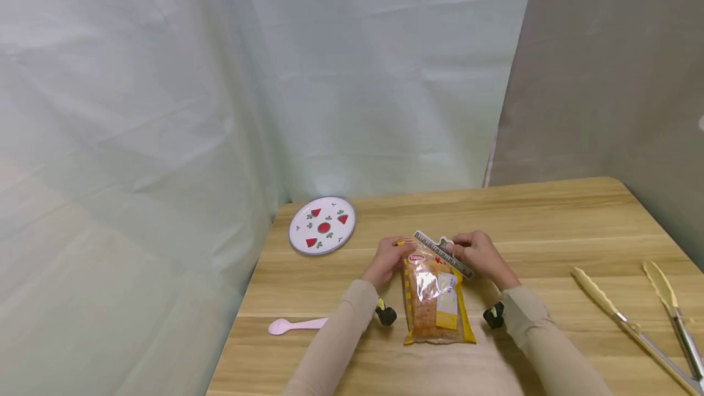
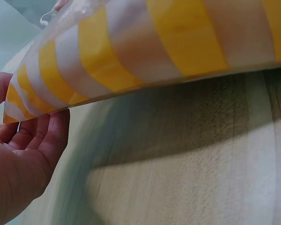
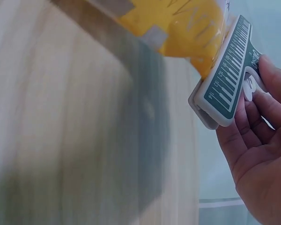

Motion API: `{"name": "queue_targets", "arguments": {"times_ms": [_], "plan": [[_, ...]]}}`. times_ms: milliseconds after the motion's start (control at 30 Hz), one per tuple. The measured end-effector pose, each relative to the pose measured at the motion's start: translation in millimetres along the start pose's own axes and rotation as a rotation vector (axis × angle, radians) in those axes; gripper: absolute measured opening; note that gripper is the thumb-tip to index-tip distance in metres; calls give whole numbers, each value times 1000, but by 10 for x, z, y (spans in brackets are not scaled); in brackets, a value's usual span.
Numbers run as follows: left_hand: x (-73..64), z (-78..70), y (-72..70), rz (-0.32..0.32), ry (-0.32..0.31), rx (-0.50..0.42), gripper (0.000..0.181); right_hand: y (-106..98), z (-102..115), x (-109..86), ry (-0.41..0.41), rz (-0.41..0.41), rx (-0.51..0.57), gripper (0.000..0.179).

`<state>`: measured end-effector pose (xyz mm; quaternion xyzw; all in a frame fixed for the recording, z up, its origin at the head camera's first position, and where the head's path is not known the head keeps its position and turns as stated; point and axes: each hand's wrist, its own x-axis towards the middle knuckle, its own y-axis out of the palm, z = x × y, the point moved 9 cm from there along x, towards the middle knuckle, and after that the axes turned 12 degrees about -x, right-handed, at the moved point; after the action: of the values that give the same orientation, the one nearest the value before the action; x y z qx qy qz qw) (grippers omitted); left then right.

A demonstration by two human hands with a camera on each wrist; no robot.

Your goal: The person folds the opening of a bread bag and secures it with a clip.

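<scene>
A clear bread bag (image 1: 426, 298) with yellow striped sides holds sliced bread at the middle of the table. My left hand (image 1: 388, 260) pinches the bag's upper left corner; in the left wrist view, thumb and fingers (image 2: 51, 133) lie on either side of its striped edge. At the top right, my right hand (image 1: 483, 256) grips a long bag clip (image 1: 443, 253) by its handle. This clip, printed with piano keys, slants across the bag's top. In the right wrist view, the yellow corner of the bag meets the clip's jaws.
A white plate (image 1: 301, 232) with red fruit pictures lies at the back left. Left of my forearm is a pale pink spoon (image 1: 282, 326), its handle partly hidden by the sleeve. Metal tongs (image 1: 640, 330) with beige tips lie spread at the right of the wooden table (image 1: 539, 212).
</scene>
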<state>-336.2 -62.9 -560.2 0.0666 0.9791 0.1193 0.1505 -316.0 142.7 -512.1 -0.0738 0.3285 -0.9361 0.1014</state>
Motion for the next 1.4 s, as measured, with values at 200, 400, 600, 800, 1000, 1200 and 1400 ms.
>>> {"name": "queue_targets", "arguments": {"times_ms": [200,400,600,800,1000,1200,1400], "plan": [[12,-16,28,12,18,4,19,10,46,34,2,-6,19,18],[9,-8,16,15,15,22,19,44,26,32,-1,-9,39,22],[2,-7,8,15,0,19,19,42,9,42,12,-2,46,23],[6,41,-24,14,-24,17,23,73,-48,52,42,6,64,25],[3,75,-82,-8,-13,-32,27,106,-119,48,75,-12,99,25],[19,95,-162,-40,-13,-39,24,139,-192,39,102,-7,131,33],[51,110,-231,-62,-9,13,22,157,-212,39,84,1,102,31]]}}
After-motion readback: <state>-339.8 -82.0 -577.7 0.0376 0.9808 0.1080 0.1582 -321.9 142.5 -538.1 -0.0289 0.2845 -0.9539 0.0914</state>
